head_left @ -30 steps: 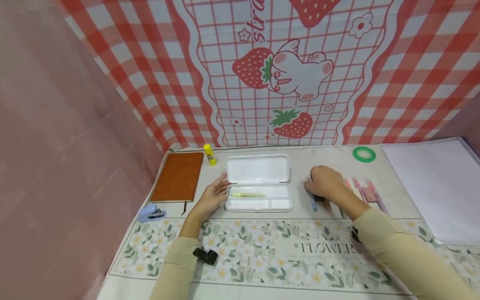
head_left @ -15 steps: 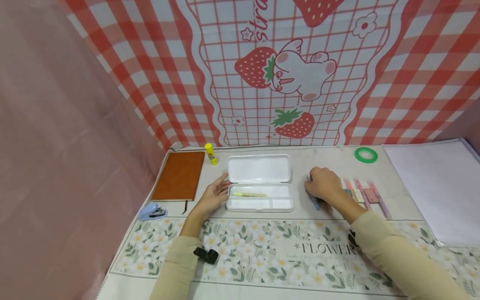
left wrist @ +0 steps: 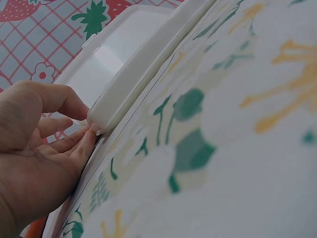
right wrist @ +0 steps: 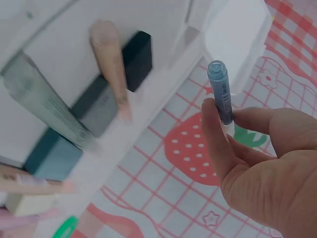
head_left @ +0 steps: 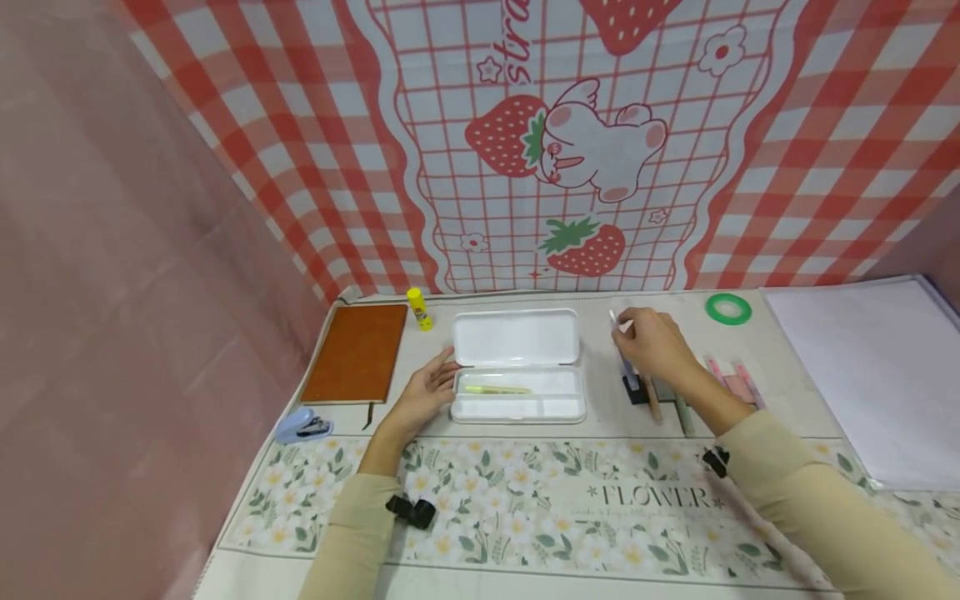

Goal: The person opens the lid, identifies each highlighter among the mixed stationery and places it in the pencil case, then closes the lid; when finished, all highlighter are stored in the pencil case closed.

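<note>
A white pencil case lies with its lid up, a yellow pen in its rear compartment. My left hand is at the case's left end; in the left wrist view, thumb and fingers pinch its corner. To the right, my right hand pinches a blue marker between thumb and fingers, tilted above a small black block. Close by lie a tan pen and a green pen, with grey and teal blocks beside them. My right hand partly hides this row in the head view.
Left of the case are a brown notebook, a blue stapler and a yellow glue stick. At right lie pink pens, a pink block, a green tape roll and a large white sheet.
My right hand has lifted the blue marker off the row and moved slightly toward the back, uncovering the black block and the tan and green pens. My left hand has stayed at the pencil case.
</note>
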{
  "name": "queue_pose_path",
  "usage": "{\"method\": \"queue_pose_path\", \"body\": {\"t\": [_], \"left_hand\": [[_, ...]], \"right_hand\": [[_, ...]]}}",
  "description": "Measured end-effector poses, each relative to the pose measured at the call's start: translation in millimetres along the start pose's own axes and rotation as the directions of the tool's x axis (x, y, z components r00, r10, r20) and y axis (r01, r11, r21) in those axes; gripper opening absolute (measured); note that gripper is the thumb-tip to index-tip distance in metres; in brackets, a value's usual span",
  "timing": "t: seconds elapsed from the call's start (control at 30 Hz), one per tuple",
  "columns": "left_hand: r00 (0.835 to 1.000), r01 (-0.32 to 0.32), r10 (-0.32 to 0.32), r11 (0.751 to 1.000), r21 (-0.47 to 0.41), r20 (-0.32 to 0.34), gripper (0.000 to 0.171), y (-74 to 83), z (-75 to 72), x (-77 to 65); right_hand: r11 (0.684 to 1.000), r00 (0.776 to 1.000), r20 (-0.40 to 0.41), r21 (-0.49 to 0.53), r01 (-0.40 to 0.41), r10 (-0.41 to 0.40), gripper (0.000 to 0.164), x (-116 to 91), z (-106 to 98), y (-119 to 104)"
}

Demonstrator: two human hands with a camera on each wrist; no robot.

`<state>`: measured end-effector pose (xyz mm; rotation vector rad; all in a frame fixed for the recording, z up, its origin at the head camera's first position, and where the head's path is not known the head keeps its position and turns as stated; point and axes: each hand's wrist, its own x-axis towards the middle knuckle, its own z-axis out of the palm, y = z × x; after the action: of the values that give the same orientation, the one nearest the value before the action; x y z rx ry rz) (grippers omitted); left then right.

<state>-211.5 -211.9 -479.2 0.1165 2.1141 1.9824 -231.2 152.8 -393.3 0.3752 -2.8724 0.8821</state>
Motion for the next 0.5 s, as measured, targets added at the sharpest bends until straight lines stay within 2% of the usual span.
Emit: {"method": "queue_pose_path", "body": {"t": [0.27,0.5], "left_hand": [[1.0,0.009,-0.009,1.0,0.006,-0.006,0.083,0.4,1.0,-2.5],[1.0,-0.006,0.006,1.0,0.014,-0.009,0.081,1.3,1.7,-1.4]], "right_hand": [[0.999,0.998,0.047,-0.006,0.045,-0.044,0.035,5,-2,-16],[0.984,0.985,0.059,-0.07,0.165,-0.161,0.026,22,14,-56]]}}
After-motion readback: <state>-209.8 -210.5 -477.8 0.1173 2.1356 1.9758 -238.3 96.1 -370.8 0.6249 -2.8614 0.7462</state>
